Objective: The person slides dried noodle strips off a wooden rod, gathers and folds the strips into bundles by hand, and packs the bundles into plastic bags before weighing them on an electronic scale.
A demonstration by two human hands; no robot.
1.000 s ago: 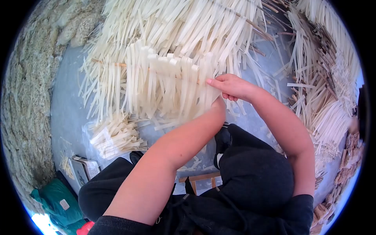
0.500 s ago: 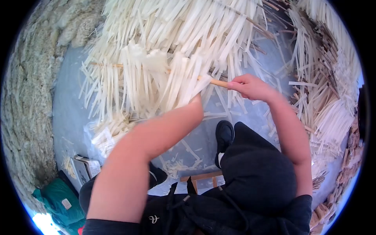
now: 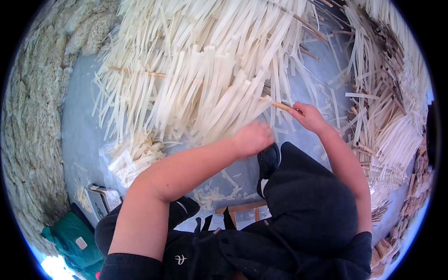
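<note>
Pale flat strips (image 3: pixel 205 88) hang in a dense row over a thin wooden stick (image 3: pixel 280 106). My right hand (image 3: pixel 308 116) grips the stick's right end. Below the strips' right part is my left hand (image 3: pixel 254 138), blurred by motion, with its fingers turned away so that I cannot make out whether it holds anything. Another length of stick (image 3: pixel 156 74) shows among the strips at the left. A bundle of short strips (image 3: pixel 135 158) lies in clear plastic at the lower left.
More strips and sticks (image 3: pixel 392 79) lie along the right side. A rough textured pile (image 3: pixel 35 116) lines the left. Near my legs are a wooden stool (image 3: pixel 240 207), a box-like object (image 3: pixel 102 200) and a green bag (image 3: pixel 74 238).
My right hand has moved right and slightly down with the stick's end, which now shows. My left hand has come into view below the strips, which have shifted and spread.
</note>
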